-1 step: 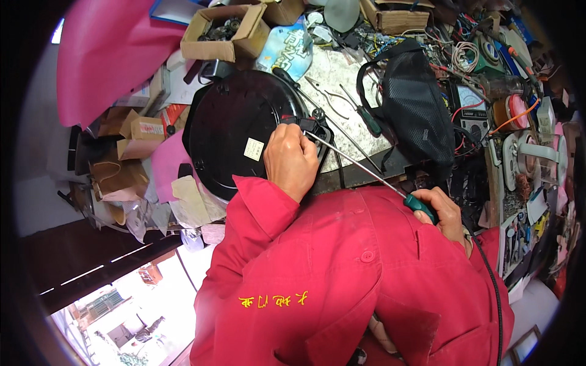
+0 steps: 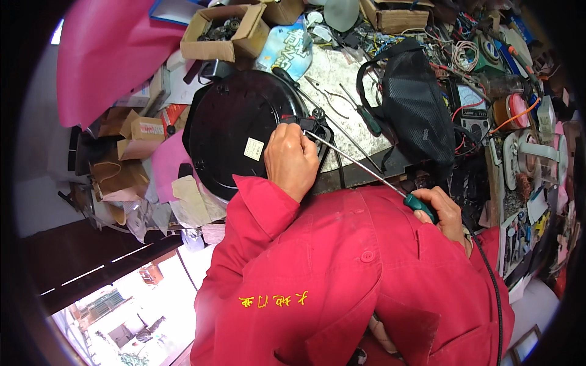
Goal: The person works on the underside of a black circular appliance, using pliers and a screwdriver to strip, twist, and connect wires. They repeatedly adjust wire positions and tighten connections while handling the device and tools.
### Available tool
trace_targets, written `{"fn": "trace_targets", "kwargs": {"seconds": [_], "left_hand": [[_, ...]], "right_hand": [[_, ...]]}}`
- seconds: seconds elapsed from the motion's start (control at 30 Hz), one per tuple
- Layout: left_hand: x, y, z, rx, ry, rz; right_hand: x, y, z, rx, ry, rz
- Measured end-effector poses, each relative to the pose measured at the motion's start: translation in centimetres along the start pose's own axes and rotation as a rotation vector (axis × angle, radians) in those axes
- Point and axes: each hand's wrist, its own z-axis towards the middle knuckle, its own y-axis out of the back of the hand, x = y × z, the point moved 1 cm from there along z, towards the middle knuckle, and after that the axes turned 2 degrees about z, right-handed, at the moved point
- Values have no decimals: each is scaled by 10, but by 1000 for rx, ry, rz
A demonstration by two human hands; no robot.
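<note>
A wide, round black appliance (image 2: 226, 128) with a pale square label lies bottom up on the bench before me. At its right edge my left hand (image 2: 290, 161) is closed, fingers curled on a dark fitting (image 2: 295, 120) with a bit of red; the fingertips are partly hidden. My right hand (image 2: 444, 213) is wrapped round the green handle of a long screwdriver (image 2: 366, 169). Its steel shaft slants up and left, the end reaching the fitting beside my left fingers. Whether the tip sits in a screw cannot be seen.
Beyond the appliance lie another long screwdriver (image 2: 284, 77), pliers (image 2: 332, 96) and a short green-handled screwdriver (image 2: 368, 121). A black mesh bag (image 2: 418, 107) stands right of them. Cardboard boxes (image 2: 223, 36), wires and a meter (image 2: 473, 113) crowd the back and right. A black cord (image 2: 488, 268) hangs by my right arm.
</note>
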Motion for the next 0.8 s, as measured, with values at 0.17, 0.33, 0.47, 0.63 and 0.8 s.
{"fn": "trace_targets", "kwargs": {"seconds": [0.17, 0.33, 0.47, 0.63, 0.8], "left_hand": [[-3, -1, 0, 12, -55, 46], [-3, 0, -1, 39, -71, 36], [-4, 1, -1, 49, -49, 31], [-4, -4, -2, 46, -65, 42], [-5, -6, 0, 66, -55, 67]], "right_hand": [[5, 8, 8, -13, 89, -55], [4, 20, 18, -2, 193, -197], [1, 27, 23, 56, 94, -99], [-6, 20, 19, 69, -110, 116], [-5, 24, 24, 62, -58, 86]]}}
